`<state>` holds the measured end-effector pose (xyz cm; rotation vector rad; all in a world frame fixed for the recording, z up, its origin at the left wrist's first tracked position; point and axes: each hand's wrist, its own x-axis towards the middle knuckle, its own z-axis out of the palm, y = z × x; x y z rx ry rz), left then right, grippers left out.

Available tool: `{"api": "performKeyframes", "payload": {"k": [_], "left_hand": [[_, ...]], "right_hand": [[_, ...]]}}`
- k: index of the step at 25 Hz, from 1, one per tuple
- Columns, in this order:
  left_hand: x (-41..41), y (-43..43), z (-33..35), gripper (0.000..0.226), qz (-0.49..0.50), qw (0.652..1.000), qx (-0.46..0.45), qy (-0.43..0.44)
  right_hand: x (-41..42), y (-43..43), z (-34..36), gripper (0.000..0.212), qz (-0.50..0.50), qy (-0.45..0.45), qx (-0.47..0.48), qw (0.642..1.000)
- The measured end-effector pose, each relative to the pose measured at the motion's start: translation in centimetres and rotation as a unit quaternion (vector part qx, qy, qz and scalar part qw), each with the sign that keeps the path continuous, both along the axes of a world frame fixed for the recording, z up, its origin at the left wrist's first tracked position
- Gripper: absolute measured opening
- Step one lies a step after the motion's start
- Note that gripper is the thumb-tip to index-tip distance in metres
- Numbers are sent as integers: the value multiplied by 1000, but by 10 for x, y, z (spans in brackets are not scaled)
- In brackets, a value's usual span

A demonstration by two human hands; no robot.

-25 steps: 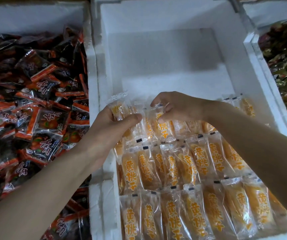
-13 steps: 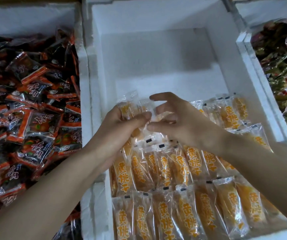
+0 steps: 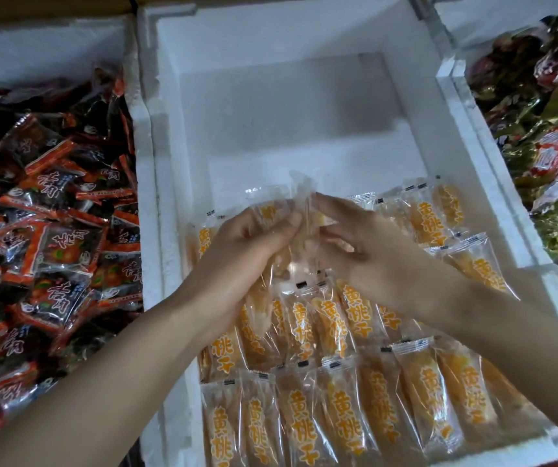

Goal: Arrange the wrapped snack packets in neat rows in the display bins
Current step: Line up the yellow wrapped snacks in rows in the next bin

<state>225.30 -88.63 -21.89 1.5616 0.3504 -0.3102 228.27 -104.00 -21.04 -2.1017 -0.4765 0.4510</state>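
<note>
Fingers [image 3: 331, 206] of the right hand [image 3: 371, 261] are curled in a pinch on one clear packet [image 3: 302, 193] at mid-frame. It is blurred, so I cannot tell which way it faces. Just left of it, the left hand [image 3: 243, 254] grips a small bundle of orange packets [image 3: 269, 212], with the thumb laid across the front. Both hands hover over the white foam bin [image 3: 151, 156] in the centre of the frame, above the far edge of the rows [image 3: 338, 416] laid there.

As I read it, the step is drawing one packet off the bundle to extend the unfinished far row. To do it well I would pinch the sealed end, not the filling, and turn the printed side up. I would then lay it beside its neighbour, seal pointing to the top of the frame like the rest. The film looks slippery, so the bundle wants a firm grip while one packet slides out.

That bin holds two full rows at lower frame and a partial third behind the hands; its upper half is bare foam. The bin at the left [image 3: 51, 52] is heaped with loose dark and red packets [image 3: 51, 197]. The bin at upper right [image 3: 493, 18] holds a jumble of gold, green and red wrappers [image 3: 547, 146].
</note>
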Motion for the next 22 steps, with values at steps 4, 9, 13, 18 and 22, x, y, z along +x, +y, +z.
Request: {"api": "performKeyframes", "payload": {"k": [4, 9, 13, 18, 22], "left_hand": [[-11, -2, -2, 82, -28, 999, -6, 25], [-16, 0, -5, 48, -21, 998, -4, 58], [-15, -1, -10, 21, 5, 996, -19, 86], [-9, -8, -8, 26, 14, 997, -17, 69], [-6, -10, -3, 60, 17, 998, 16, 53]], "right_hand": [[-5, -6, -2, 72, 11, -15, -6, 1000], [-3, -5, -8, 79, 0, 21, -9, 1000], [3, -6, -8, 68, -12, 62, 28, 998], [7, -8, -12, 52, -25, 43, 63, 997], [17, -17, -15, 25, -113, 10, 68, 991]]}}
